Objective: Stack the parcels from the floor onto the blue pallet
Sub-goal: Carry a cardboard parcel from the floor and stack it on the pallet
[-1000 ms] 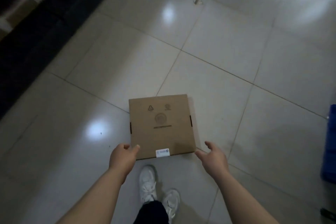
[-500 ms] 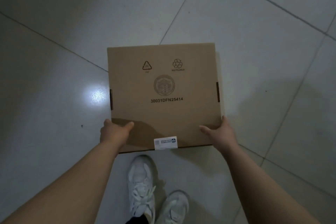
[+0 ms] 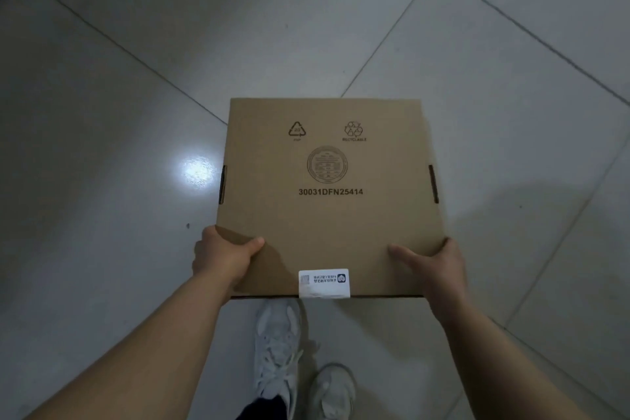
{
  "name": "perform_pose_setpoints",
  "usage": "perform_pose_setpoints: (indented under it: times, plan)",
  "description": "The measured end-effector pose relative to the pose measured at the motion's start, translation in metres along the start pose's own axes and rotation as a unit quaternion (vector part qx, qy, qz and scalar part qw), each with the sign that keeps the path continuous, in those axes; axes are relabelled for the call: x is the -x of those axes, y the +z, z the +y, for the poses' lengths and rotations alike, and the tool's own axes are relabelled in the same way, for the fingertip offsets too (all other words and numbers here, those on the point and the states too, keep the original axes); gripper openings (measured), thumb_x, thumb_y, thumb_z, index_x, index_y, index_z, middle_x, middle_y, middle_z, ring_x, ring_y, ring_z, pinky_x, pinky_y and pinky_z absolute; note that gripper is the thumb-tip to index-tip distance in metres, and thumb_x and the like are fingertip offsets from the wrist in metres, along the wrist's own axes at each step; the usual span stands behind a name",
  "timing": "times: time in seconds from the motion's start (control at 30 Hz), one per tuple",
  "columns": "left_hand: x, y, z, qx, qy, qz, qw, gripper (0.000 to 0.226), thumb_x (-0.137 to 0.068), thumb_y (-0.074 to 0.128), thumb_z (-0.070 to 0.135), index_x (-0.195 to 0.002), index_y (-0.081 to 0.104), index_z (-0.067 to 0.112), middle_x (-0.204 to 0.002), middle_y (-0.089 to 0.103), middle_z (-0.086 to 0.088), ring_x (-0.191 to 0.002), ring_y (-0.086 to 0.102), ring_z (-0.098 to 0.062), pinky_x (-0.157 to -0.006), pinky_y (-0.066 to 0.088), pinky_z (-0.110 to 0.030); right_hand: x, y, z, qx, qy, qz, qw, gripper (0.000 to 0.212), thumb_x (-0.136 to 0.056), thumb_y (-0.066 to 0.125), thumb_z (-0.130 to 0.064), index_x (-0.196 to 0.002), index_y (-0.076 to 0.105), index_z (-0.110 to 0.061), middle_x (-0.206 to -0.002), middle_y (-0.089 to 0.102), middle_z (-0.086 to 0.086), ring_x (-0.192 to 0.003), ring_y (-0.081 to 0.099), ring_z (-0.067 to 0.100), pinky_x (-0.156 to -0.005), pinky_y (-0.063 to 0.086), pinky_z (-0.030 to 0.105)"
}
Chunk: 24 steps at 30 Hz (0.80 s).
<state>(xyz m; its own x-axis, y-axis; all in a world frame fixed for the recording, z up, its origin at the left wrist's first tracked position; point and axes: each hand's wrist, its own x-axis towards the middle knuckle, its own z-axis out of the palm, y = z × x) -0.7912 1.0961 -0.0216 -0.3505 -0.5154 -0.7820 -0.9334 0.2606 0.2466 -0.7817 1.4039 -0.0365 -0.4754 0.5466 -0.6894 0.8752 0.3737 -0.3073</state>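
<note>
Left hand (image 3: 223,257) now clamped on the near-left corner of the flat, square brown cardboard parcel (image 3: 329,194), thumb on top, fingers hidden underneath; a second ago merely reaching, open, toward that edge. Between the hands, a white sticker label (image 3: 324,283) wrapped over the near edge, above pale grey sneakers (image 3: 278,348). Right hand (image 3: 434,266) likewise closed on the near-right corner, thumb pointing inward across the top face. Parcel much larger in view than before and overlapping the toes, so apparently lifted clear of the glossy grey tiled floor (image 3: 102,147). Pickup probably done; carry to the blue pallet remaining, with the pallet out of view.
</note>
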Motion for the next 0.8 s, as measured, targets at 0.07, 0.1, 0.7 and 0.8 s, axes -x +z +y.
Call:
perform_pose_setpoints:
  times: [0.07, 0.1, 0.7, 0.8]
  plan:
    - [0.024, -0.029, 0.005, 0.014, -0.010, 0.005, 1.000, 0.087, -0.055, 0.082, 0.051, -0.128, 0.050, 0.016, -0.124, 0.058, -0.008, -0.108, 0.058, -0.033, -0.093, 0.050, -0.047, 0.029, -0.014, -0.026, 0.019, -0.014, 0.000, 1.000, 0.110, -0.025, 0.076, -0.073, -0.119, 0.052, -0.019, -0.120, 0.058, 0.008, -0.113, 0.055, 0.035, -0.097, 0.045, 0.055]
    - [0.036, -0.045, 0.006, 0.022, -0.010, 0.012, 1.000, 0.084, -0.059, 0.083, 0.048, -0.129, 0.049, 0.014, -0.124, 0.058, -0.009, -0.108, 0.058, -0.033, -0.093, 0.050, -0.046, 0.045, -0.023, -0.041, 0.029, -0.025, 0.000, 0.999, 0.110, -0.029, 0.077, -0.071, -0.121, 0.051, -0.017, -0.123, 0.057, 0.009, -0.115, 0.054, 0.036, -0.099, 0.044, 0.055]
    - [0.377, -0.405, -0.098, 0.342, -0.067, 0.195, 0.917, 0.090, -0.028, 0.071, 0.065, -0.102, 0.065, 0.015, -0.092, 0.072, -0.007, -0.082, 0.068, -0.029, -0.076, 0.057, -0.037, 0.503, -0.195, -0.294, 0.207, -0.368, -0.091, 0.902, 0.086, -0.063, 0.081, -0.052, -0.126, 0.043, -0.008, -0.129, 0.047, 0.019, -0.124, 0.043, 0.040, -0.103, 0.033, 0.045]
    - [0.444, -0.455, -0.134, 0.383, -0.057, 0.235, 0.891, 0.080, -0.037, 0.075, 0.060, -0.104, 0.068, 0.016, -0.099, 0.072, -0.004, -0.087, 0.068, -0.027, -0.080, 0.056, -0.037, 0.591, -0.196, -0.308, 0.247, -0.418, -0.103, 0.868, 0.094, -0.060, 0.081, -0.056, -0.129, 0.041, -0.007, -0.131, 0.047, 0.019, -0.124, 0.044, 0.040, -0.103, 0.035, 0.045]
